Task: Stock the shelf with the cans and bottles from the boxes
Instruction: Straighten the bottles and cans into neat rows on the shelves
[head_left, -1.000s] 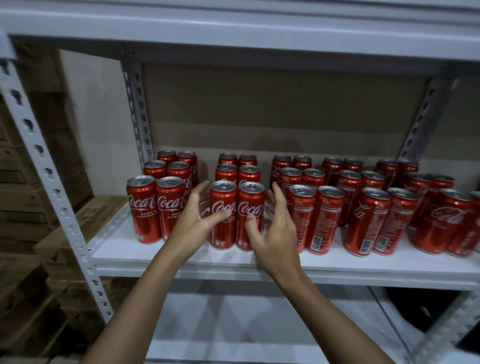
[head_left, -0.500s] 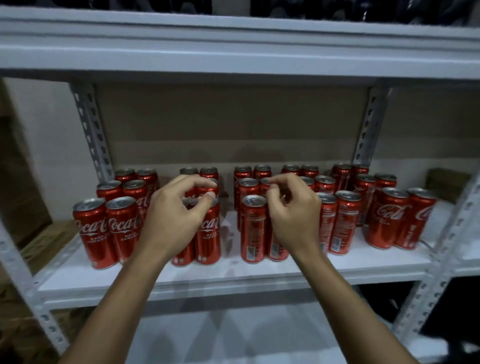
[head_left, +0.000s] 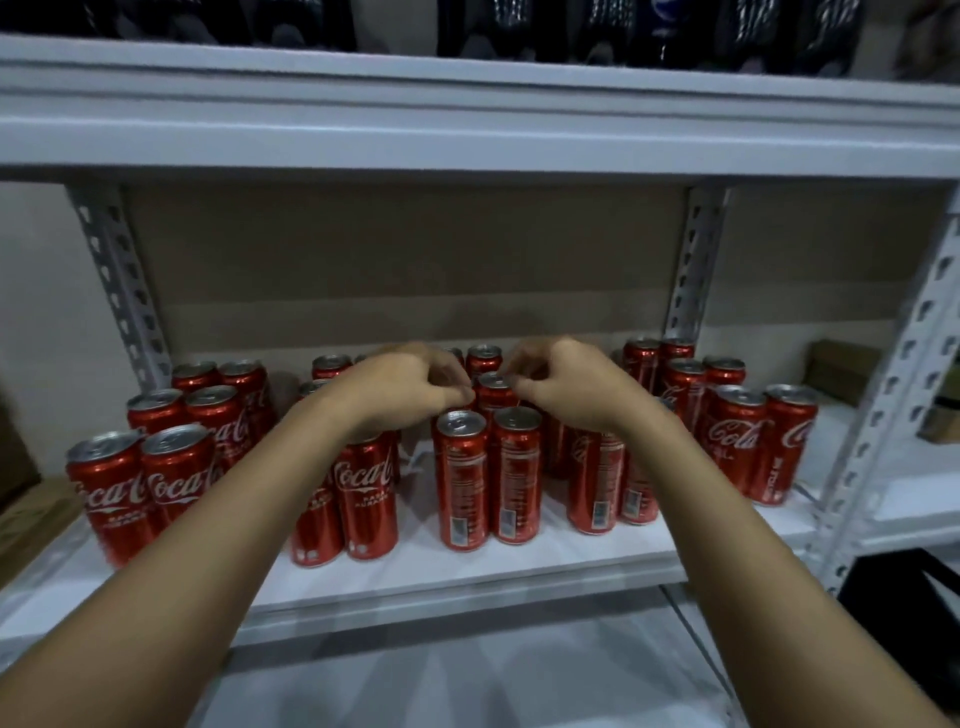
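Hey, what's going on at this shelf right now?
A person is stocking a white metal shelf with tall red Coca-Cola cans, which stand upright in paired rows across it. Both arms reach in over the front cans. The left hand and right hand have curled fingers at the tops of cans in the middle rows, apparently adjusting them; the exact grip is blurred. Dark bottles sit on the shelf above.

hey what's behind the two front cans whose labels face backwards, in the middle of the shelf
Behind the two front cans stand more red Coca-Cola cans, going back in rows. The left hand and right hand hover over them, hiding several tops, so a count is impossible.
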